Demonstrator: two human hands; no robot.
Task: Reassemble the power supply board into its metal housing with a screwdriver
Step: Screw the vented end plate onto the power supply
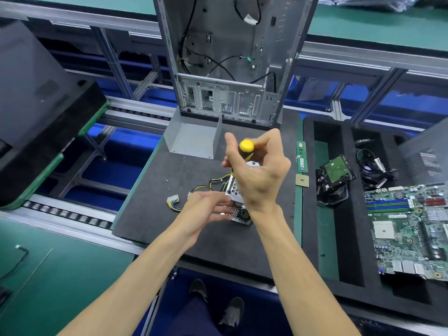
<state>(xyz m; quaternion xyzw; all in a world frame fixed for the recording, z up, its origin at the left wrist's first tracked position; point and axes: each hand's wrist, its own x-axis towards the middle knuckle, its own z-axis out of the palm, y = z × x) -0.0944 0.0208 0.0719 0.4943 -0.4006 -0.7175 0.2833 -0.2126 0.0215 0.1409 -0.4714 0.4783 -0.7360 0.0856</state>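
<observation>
The perforated metal housing [234, 194] is stood on the dark foam mat [189, 175], with yellow and black wiring [213, 183] protruding from its left side. It is steadied by the left hand [206, 207], fingers laid fairly straight against its side. The yellow-capped screwdriver [245, 151] is gripped upright by the curled right hand [257, 175], above the housing. A folded grey sheet-metal cover [194, 139] is open behind. In the black foam tray [351, 263], 1 green motherboard [412, 229] and 1 hard drive [335, 174] are held.

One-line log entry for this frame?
step: screwing | right hand: grips screwdriver upright | left hand: steadies housing | cover: off, behind
</observation>
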